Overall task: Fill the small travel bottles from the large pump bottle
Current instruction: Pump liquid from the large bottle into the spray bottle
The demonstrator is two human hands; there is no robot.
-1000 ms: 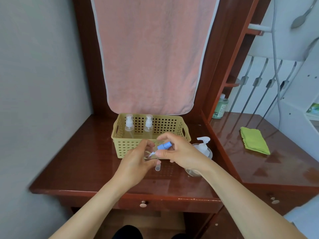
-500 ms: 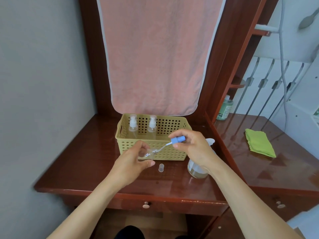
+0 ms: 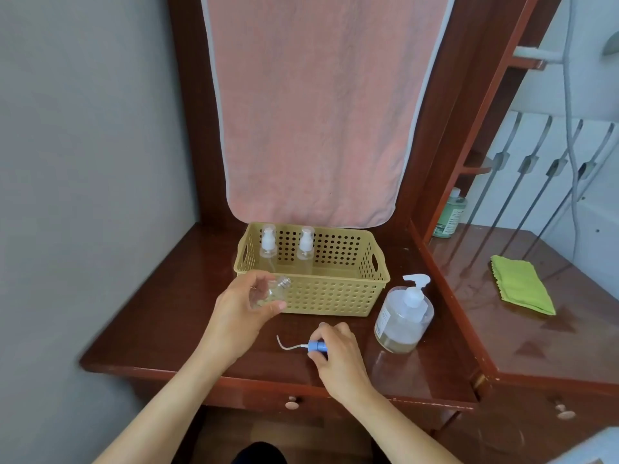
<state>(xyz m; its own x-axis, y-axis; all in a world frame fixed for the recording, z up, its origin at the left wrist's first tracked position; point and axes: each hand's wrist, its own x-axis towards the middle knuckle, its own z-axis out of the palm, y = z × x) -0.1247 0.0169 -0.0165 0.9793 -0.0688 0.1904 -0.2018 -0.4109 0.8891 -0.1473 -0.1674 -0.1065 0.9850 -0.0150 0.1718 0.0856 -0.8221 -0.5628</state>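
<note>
Holding the open travel bottle [image 3: 273,291] tilted before the left front corner of the yellow basket [image 3: 335,296], your left hand [image 3: 239,309] curls fingers and thumb round its body. Your right hand [image 3: 338,356] pinches the blue spray head [image 3: 317,346] low at the desk top [image 3: 167,313], curved dip tube [image 3: 286,344] pointing left. The large pump bottle [image 3: 403,319] stands just right of the basket. Two capped travel bottles [image 3: 268,249] stand upright inside, back left.

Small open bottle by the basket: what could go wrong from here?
1. The small bottle is tilted with its neck open; anything inside could spill onto the table.
2. The blue spray top is held low over the table; its thin tube may drip or pick up dirt.
3. A squirt from the pump bottle could miss that narrow neck.
</note>
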